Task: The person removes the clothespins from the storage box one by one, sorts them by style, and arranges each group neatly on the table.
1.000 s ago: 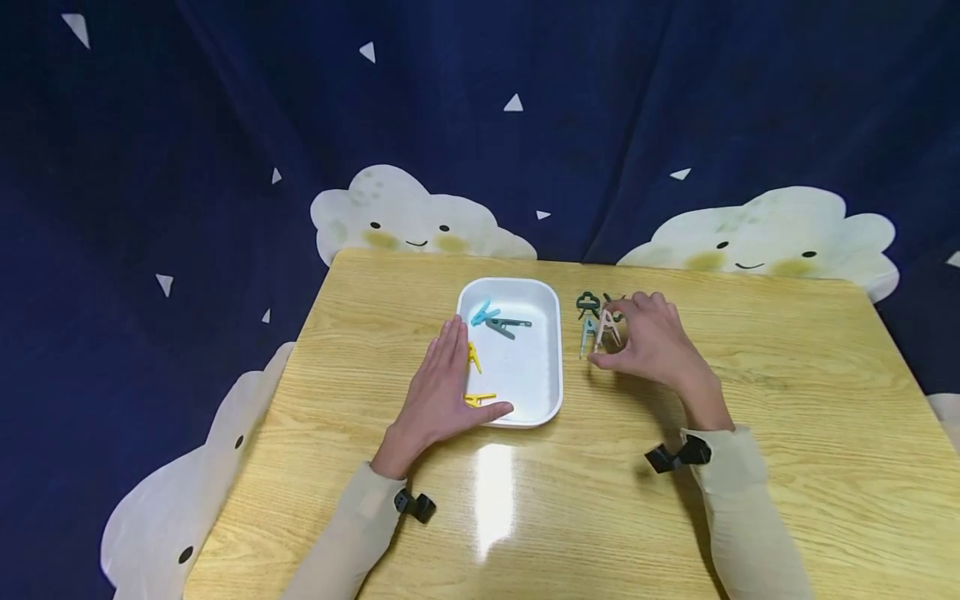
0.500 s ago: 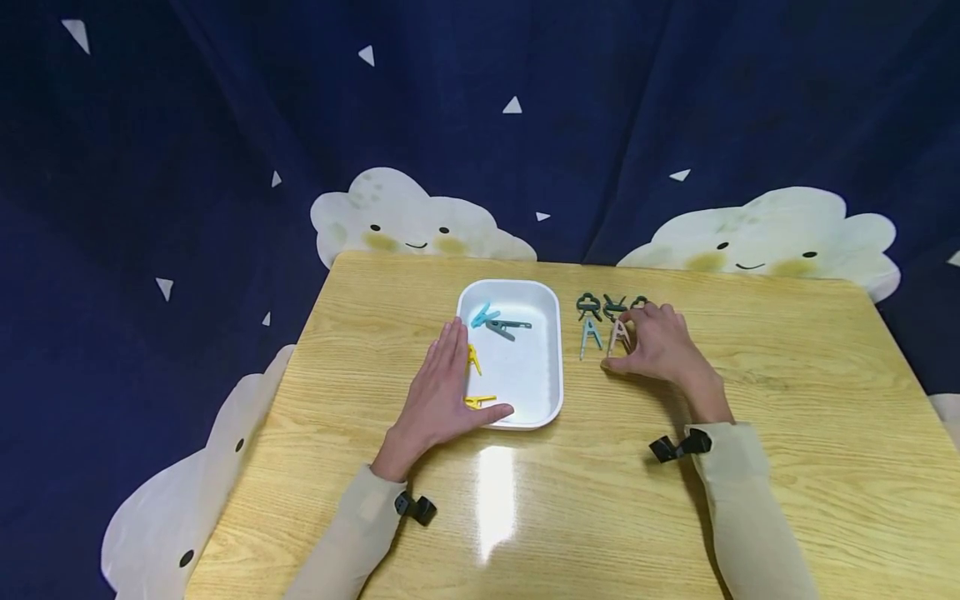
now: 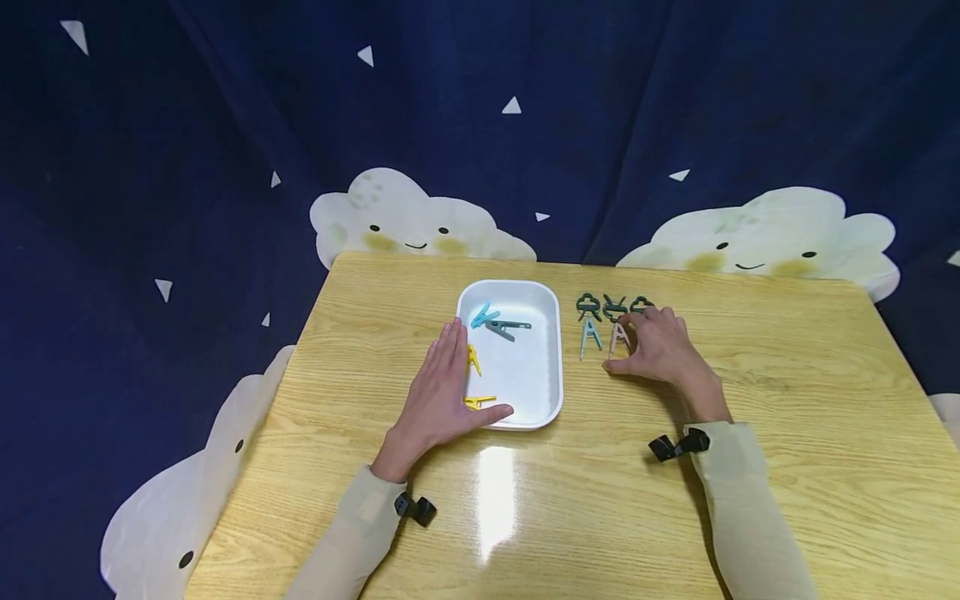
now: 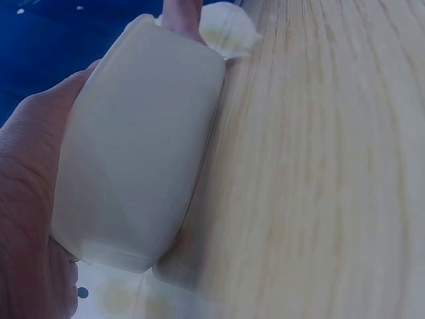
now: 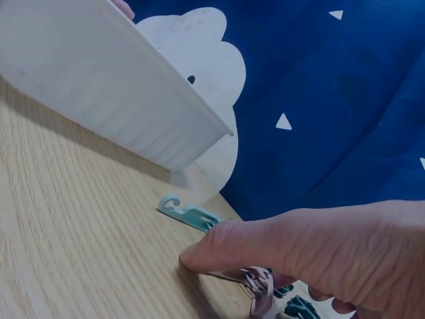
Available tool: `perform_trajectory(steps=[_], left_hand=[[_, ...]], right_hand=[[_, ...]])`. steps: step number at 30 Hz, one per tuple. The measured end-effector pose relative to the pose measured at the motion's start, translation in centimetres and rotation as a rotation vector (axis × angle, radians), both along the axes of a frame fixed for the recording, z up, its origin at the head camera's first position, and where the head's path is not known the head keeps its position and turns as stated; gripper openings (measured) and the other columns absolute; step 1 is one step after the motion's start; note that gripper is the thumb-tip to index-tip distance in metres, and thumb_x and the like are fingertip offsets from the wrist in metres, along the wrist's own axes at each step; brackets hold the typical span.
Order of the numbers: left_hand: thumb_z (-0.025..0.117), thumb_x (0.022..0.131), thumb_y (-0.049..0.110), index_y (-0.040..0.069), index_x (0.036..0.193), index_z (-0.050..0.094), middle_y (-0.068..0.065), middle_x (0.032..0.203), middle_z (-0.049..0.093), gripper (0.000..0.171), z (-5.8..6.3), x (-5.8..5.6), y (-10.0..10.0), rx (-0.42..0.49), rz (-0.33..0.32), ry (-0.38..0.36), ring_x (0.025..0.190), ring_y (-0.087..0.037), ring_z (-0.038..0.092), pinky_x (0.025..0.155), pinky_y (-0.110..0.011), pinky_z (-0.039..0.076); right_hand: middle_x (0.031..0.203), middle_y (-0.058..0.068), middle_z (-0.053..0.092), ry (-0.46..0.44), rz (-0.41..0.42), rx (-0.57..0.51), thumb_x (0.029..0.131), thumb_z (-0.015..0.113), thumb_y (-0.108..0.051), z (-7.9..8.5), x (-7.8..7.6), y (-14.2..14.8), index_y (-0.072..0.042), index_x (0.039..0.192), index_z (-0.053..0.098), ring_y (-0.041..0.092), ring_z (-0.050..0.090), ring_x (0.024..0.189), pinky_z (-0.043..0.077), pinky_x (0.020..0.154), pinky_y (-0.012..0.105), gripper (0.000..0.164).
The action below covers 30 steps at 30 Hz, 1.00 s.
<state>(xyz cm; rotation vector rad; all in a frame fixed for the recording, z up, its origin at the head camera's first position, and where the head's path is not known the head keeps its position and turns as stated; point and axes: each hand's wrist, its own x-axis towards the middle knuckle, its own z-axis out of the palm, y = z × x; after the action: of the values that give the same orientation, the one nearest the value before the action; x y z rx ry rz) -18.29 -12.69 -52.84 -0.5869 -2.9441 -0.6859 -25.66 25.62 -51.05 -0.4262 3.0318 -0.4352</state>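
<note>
My left hand (image 3: 438, 392) rests along the left side of the white tray (image 3: 528, 379), fingers straight and thumb over the near rim. Just right of the tray, my right hand (image 3: 663, 346) holds a pale pink clothespin (image 3: 618, 336) low at the table, thumb at its near end and a fingertip at its far end. Beside it lies a light teal clothespin (image 3: 591, 337), whose hooked end shows in the right wrist view. Beyond them, dark green clips (image 3: 588, 306) form a row, the rightmost partly behind the hand.
Inside the tray are a light blue clothespin (image 3: 484, 315), a grey-green one (image 3: 510, 327) and two yellow ones, the nearer yellow clothespin (image 3: 480, 402) by my left thumb. A dark blue curtain (image 3: 570, 142) with clouds hangs behind the wooden table (image 3: 600, 517).
My right hand has moved slightly right with the pink clothespin, setting it down beside the teal one. The dark green clips behind show more fully. My left hand and the tray stay put.
</note>
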Motion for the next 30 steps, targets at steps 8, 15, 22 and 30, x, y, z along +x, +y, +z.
perform_trajectory(steps=[8, 15, 22, 30], left_hand=[[0.050, 0.073, 0.099, 0.004, 0.167, -0.001, -0.011, 0.176, -0.003, 0.143, 0.0, 0.1, 0.0, 0.008, -0.001, 0.007, 0.162, -0.018, -0.007, 0.131, -0.040, 0.008], [0.052, 0.073, 0.098, 0.003, 0.167, -0.002, -0.011, 0.176, -0.003, 0.144, 0.0, 0.1, -0.1, 0.008, -0.002, 0.009, 0.162, -0.022, -0.003, 0.131, -0.041, 0.009], [0.051, 0.073, 0.098, 0.002, 0.167, 0.001, -0.010, 0.176, -0.003, 0.144, 0.0, 0.0, 0.0, 0.007, -0.001, 0.012, 0.163, -0.022, -0.002, 0.131, -0.041, 0.009], [0.051, 0.073, 0.098, 0.004, 0.167, -0.002, -0.010, 0.176, -0.004, 0.143, 0.0, 0.0, -0.1, 0.000, 0.001, 0.004, 0.162, -0.018, -0.007, 0.131, -0.040, 0.009]], right_hand=[[0.123, 0.028, 0.061, -0.009, -0.004, 0.005, 0.071, 0.090, -0.054, 0.1, 0.0, 0.0, 0.000, 0.135, 0.062, 0.047, 0.050, 0.106, 0.038, 0.091, 0.060, 0.088], [0.108, 0.021, 0.063, 0.075, 0.019, -0.063, 0.075, 0.086, -0.058, 1.0, 0.5, -1.0, 0.000, 0.130, 0.064, 0.043, 0.051, 0.104, 0.040, 0.091, 0.060, 0.083], [0.109, 0.018, 0.072, 0.230, 0.125, -0.200, 0.083, 0.082, -0.041, 2.3, 1.4, -4.3, 0.001, 0.123, 0.069, 0.040, 0.058, 0.107, 0.041, 0.093, 0.056, 0.060], [0.099, 0.015, 0.072, 0.205, 0.305, -0.283, 0.088, 0.080, -0.034, 2.7, 2.8, -9.5, 0.001, 0.124, 0.069, 0.032, 0.059, 0.100, 0.039, 0.108, 0.057, 0.051]])
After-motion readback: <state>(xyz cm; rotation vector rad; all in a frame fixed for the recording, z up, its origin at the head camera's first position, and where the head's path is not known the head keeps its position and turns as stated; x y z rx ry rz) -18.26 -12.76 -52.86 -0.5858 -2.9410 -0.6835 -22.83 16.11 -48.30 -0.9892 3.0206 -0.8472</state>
